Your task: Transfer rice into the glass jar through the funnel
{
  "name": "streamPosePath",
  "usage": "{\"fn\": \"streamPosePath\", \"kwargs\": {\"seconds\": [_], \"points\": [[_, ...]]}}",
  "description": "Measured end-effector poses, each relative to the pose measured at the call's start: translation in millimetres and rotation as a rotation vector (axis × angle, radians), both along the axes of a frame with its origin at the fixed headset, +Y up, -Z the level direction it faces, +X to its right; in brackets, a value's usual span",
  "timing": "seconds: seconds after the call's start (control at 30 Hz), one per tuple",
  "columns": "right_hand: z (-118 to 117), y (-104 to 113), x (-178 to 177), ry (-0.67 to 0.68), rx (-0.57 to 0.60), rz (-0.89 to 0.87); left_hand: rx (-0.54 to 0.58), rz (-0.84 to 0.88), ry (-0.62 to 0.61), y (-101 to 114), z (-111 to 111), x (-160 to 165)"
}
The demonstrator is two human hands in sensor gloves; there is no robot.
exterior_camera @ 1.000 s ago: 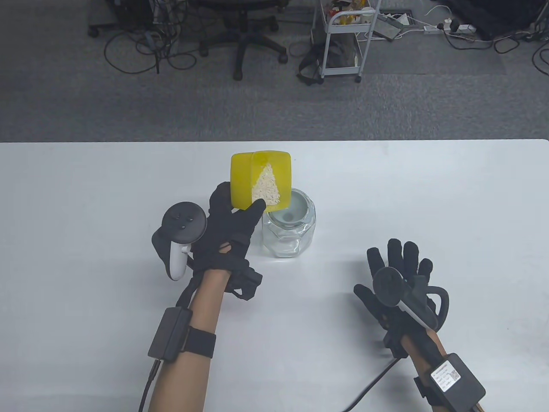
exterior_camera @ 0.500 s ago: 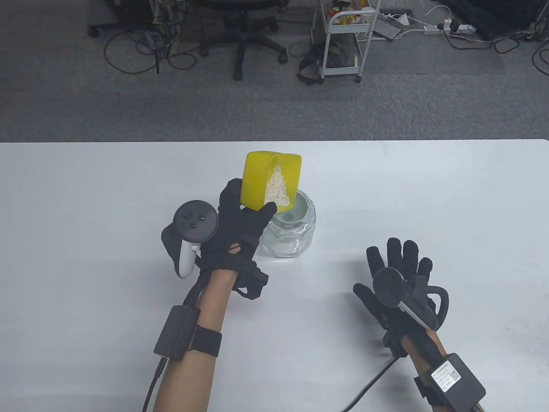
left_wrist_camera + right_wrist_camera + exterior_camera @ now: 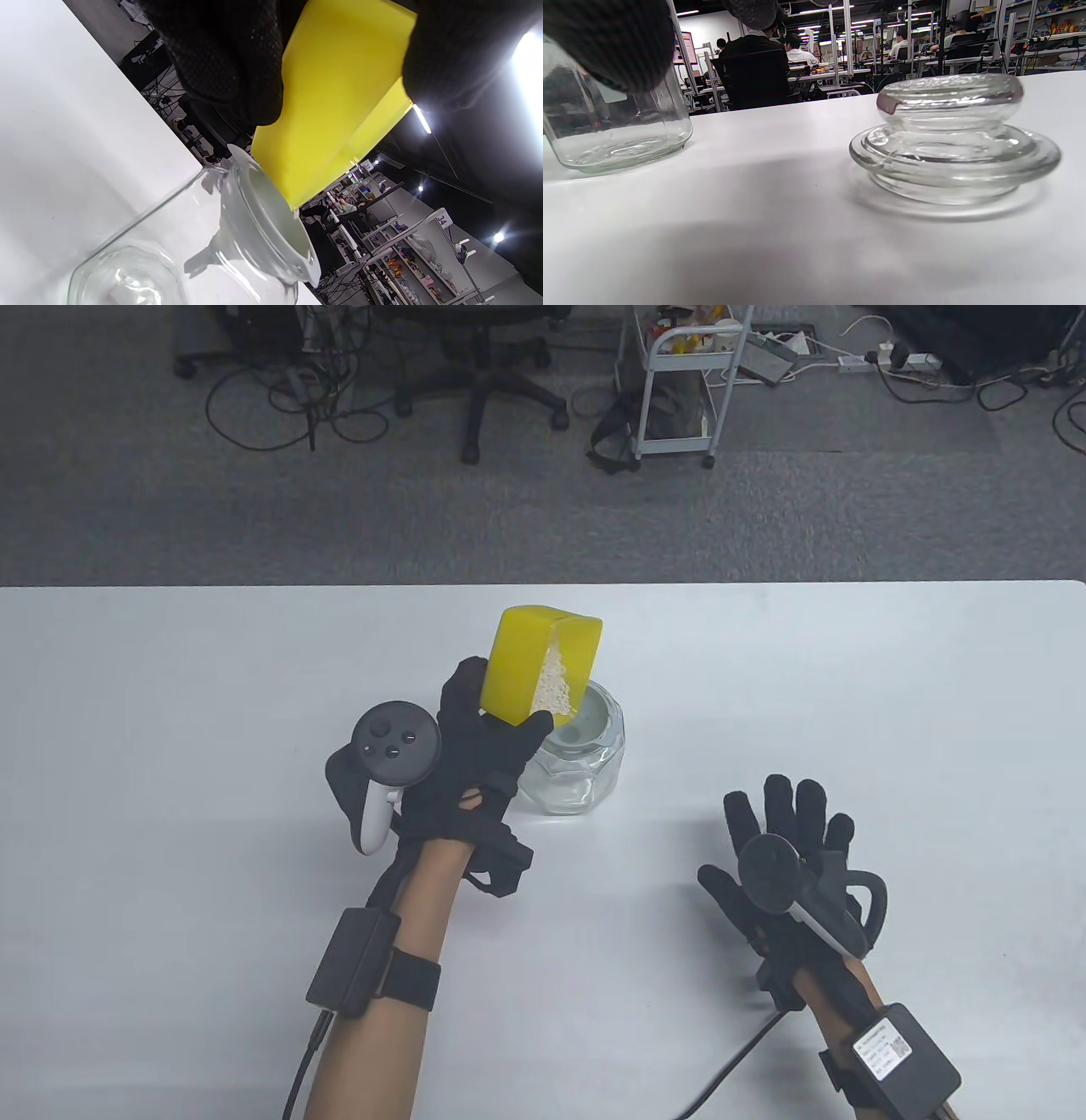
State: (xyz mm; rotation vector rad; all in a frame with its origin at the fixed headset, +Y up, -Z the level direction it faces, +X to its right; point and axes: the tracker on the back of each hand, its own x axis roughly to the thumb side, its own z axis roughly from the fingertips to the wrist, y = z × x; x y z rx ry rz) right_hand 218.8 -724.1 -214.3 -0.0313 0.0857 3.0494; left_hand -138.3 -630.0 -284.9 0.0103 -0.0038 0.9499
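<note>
My left hand (image 3: 499, 704) grips a yellow square container (image 3: 530, 670) and holds it tilted steeply, its lower corner over a white funnel (image 3: 596, 718). The funnel sits in the mouth of a clear glass jar (image 3: 577, 780). White rice (image 3: 553, 687) lies heaped toward the container's lower corner. In the left wrist view the container (image 3: 339, 106) hangs just above the funnel (image 3: 263, 220), and the jar (image 3: 140, 262) looks empty. My right hand (image 3: 755, 836) rests flat on the table, fingers spread, holding nothing.
The right wrist view shows the jar's glass lid (image 3: 952, 140) lying on the white table (image 3: 170, 729) right of the jar (image 3: 615, 127); the lid does not show in the table view. Beyond the far edge are a chair (image 3: 471, 381) and a cart (image 3: 679, 381).
My left hand has moved a little right and tilted the container further over the funnel. The rice has slid into a narrower heap at the lower corner. The right hand has not moved.
</note>
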Motion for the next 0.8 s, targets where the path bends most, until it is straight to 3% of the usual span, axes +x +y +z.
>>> {"fn": "streamPosePath", "kwargs": {"seconds": [0.8], "points": [[0.2, -1.1, -1.0, 0.011, -0.018, -0.012, 0.011, -0.042, -0.03, 1.0, -0.2, 5.5]]}}
